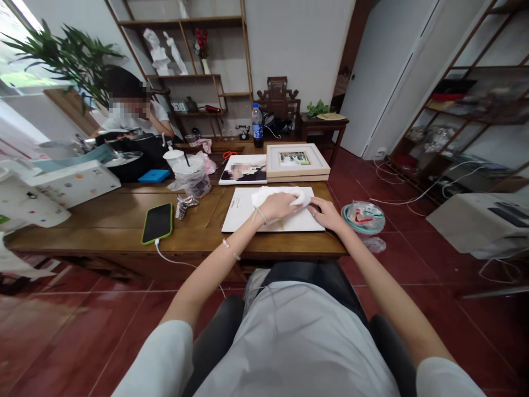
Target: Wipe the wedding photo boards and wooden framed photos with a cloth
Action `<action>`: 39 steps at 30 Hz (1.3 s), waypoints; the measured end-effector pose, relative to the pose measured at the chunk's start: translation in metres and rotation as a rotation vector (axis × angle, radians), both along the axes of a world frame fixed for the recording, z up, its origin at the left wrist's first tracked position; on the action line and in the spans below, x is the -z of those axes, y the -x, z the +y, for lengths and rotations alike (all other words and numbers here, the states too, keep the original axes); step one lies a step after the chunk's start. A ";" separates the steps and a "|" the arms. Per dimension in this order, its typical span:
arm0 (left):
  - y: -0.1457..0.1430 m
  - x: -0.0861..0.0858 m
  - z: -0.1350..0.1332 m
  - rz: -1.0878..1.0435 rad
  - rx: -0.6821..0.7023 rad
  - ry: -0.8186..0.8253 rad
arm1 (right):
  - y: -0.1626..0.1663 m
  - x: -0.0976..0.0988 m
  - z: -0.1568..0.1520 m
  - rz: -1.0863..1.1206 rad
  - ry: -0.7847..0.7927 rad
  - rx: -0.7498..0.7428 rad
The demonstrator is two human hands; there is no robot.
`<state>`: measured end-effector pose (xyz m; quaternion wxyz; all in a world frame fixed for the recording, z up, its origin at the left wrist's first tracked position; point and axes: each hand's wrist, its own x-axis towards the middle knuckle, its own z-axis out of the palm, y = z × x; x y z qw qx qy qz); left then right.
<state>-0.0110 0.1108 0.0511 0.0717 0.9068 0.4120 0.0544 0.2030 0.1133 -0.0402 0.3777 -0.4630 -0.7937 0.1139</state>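
A flat white board (242,212) with small print along its left side lies on the wooden table in front of me. My left hand (279,206) is closed on a crumpled white cloth (303,194) and presses it against the board's surface. At the board's right edge is my right hand (325,213), its bent fingers gripping the edge close to the cloth. Just behind the board lie a photo print (243,170) and a pale wooden picture frame (300,161) with a small picture inside, resting on another frame.
Left on the wooden table (198,215) are a charging phone (157,223), crumpled foil (187,205), a bagged cup (192,176) and a blue box (154,176). Scissors (230,155) and a bottle (257,127) stand farther back. A person (132,113) sits across. A bin (363,216) is right.
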 end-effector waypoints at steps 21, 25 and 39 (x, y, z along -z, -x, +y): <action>-0.033 0.039 -0.070 0.131 -0.080 -0.331 | 0.000 -0.005 -0.001 -0.002 -0.004 -0.050; -0.015 0.035 -0.117 0.093 0.015 -0.280 | -0.003 0.000 0.002 0.031 0.019 -0.024; -0.028 0.040 -0.001 0.086 -0.075 -0.225 | 0.001 -0.006 -0.003 0.083 -0.087 0.095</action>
